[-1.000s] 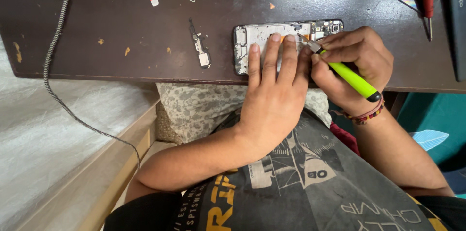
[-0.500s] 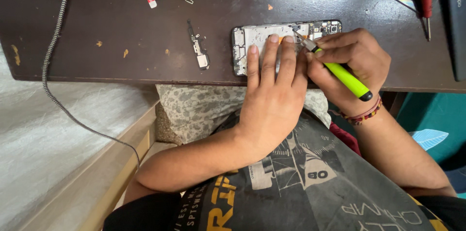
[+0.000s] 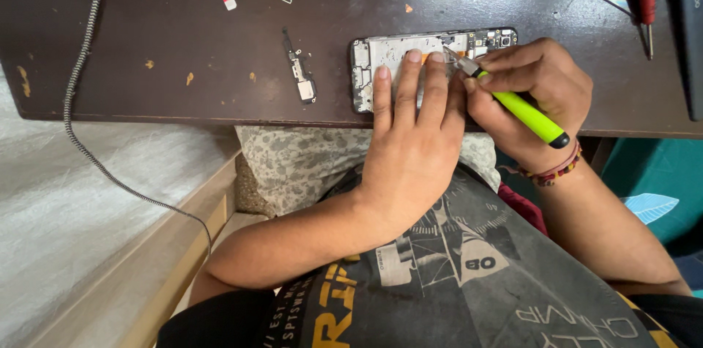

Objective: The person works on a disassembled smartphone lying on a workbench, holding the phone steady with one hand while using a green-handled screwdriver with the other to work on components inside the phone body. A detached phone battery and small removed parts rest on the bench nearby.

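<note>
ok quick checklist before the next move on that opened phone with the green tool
1. Opened phone pinned flat: ok, the left hand lies across it with fingers spread.
2. Green-handled tool gripped firmly: ok, the right hand holds it like a pen.
3. Tool tip on the right spot: cannot tell, the tip sits near the phone's upper part, but the contact point is too small to see.
4. Left fingertips clear of the tip: not ok, they lie close beside it.
5. Loose small part safe: ok, it lies apart on the dark table.

Left hand [image 3: 414, 147] lies flat, fingers spread; right hand [image 3: 531, 99] curled in a pinch grip.
</note>
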